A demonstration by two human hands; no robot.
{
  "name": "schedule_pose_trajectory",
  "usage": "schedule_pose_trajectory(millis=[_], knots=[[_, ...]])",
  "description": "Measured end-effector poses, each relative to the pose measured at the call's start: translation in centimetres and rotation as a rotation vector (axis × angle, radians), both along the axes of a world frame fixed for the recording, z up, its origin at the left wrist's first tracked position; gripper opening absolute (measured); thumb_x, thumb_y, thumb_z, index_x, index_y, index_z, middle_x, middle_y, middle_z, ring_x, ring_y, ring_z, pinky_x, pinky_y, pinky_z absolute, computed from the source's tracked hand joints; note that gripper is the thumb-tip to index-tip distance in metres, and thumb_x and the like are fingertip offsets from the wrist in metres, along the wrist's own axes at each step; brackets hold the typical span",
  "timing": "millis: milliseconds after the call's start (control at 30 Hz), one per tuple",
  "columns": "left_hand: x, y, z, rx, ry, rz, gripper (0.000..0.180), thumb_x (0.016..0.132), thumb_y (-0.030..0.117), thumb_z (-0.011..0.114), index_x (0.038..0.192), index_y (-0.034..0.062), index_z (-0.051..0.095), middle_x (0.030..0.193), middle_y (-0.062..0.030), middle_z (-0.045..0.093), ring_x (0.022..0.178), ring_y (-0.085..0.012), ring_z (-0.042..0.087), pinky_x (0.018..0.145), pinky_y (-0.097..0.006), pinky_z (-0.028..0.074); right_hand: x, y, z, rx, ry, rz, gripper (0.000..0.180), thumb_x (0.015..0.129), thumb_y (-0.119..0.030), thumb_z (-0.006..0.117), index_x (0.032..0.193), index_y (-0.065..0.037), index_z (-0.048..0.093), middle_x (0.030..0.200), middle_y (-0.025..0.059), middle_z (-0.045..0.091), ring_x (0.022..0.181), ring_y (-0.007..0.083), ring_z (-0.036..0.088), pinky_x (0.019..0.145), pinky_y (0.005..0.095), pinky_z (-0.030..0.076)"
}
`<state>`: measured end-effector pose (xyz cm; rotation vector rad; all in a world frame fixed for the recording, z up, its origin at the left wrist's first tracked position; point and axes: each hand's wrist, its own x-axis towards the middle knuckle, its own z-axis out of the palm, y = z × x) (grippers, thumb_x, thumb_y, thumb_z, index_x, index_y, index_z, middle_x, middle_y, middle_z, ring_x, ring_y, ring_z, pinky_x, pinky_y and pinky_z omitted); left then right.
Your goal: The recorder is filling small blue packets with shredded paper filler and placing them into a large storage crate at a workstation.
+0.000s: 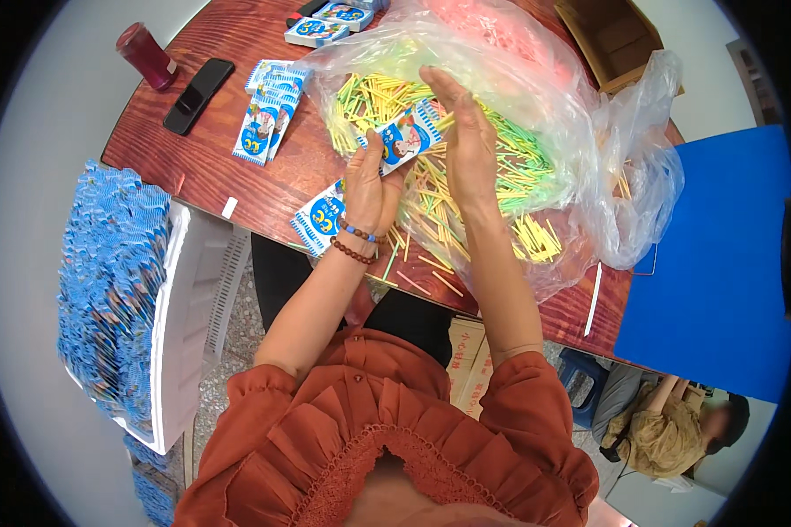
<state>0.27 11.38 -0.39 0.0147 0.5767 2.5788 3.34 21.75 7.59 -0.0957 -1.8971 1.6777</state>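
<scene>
My left hand (371,189) pinches a small blue-and-white printed packet (410,138) and tilts it toward my right hand. Short yellow sticks (446,121) show between the packet's right end and my right hand (471,145), whose fingers press against them; how many it holds is hidden. Beneath both hands, loose yellow and green sticks (518,145) spread over a clear plastic bag (580,167). Another blue-and-white packet (319,216) lies flat on the table beside my left wrist.
On the red-brown wooden table (211,171) lie stacked packets (271,110), a black phone (199,97), a red-filled jar (147,56) and more packets (316,32) at the back. A white crate (171,325) full of blue packets stands left. Right are a blue board (712,255) and a seated person (672,430).
</scene>
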Motion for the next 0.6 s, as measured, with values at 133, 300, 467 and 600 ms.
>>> schedule_pose_trajectory(millis=[133, 300, 467, 600], knots=[[-0.5, -0.4, 0.2, 0.048, 0.013, -0.014, 0.033, 0.100, 0.029, 0.052, 0.116, 0.0006, 0.057, 0.115, -0.0106, 0.064, 0.105, -0.0213, 0.063, 0.093, -0.040, 0.051, -0.7, -0.2, 0.2, 0.094, -0.028, 0.022, 0.062, 0.102, -0.047, 0.033, 0.129, 0.005, 0.055, 0.134, 0.0183, 0.054, 0.132, 0.0275, 0.044, 0.112, 0.0396, 0.028], [-0.8, -1.1, 0.5, 0.074, -0.010, 0.007, 0.034, 0.100, 0.029, 0.052, 0.116, 0.0001, 0.057, 0.115, -0.0110, 0.065, 0.105, -0.0212, 0.063, 0.094, -0.039, 0.051, -1.6, -0.5, 0.1, 0.037, 0.004, 0.088, 0.061, 0.101, -0.046, 0.039, 0.129, 0.007, 0.052, 0.133, 0.0193, 0.055, 0.129, 0.0272, 0.047, 0.112, 0.0399, 0.030], [-1.2, -1.4, -0.4, 0.077, -0.015, 0.008, 0.032, 0.099, 0.029, 0.053, 0.115, 0.0015, 0.057, 0.115, -0.0104, 0.065, 0.104, -0.0207, 0.064, 0.093, -0.039, 0.051, -2.3, -1.0, -0.1, -0.340, 0.140, 0.140, 0.062, 0.099, -0.046, 0.045, 0.132, 0.006, 0.048, 0.129, 0.0226, 0.057, 0.125, 0.0287, 0.051, 0.109, 0.0396, 0.035], [-1.3, -1.5, -0.3, 0.082, -0.041, 0.014, 0.031, 0.099, 0.029, 0.054, 0.114, 0.0023, 0.057, 0.114, -0.0099, 0.065, 0.104, -0.0202, 0.064, 0.093, -0.039, 0.051, -2.5, -1.0, -0.5, -0.243, 0.064, 0.211, 0.063, 0.098, -0.045, 0.048, 0.134, 0.006, 0.044, 0.127, 0.0234, 0.058, 0.123, 0.0304, 0.053, 0.107, 0.0401, 0.039]])
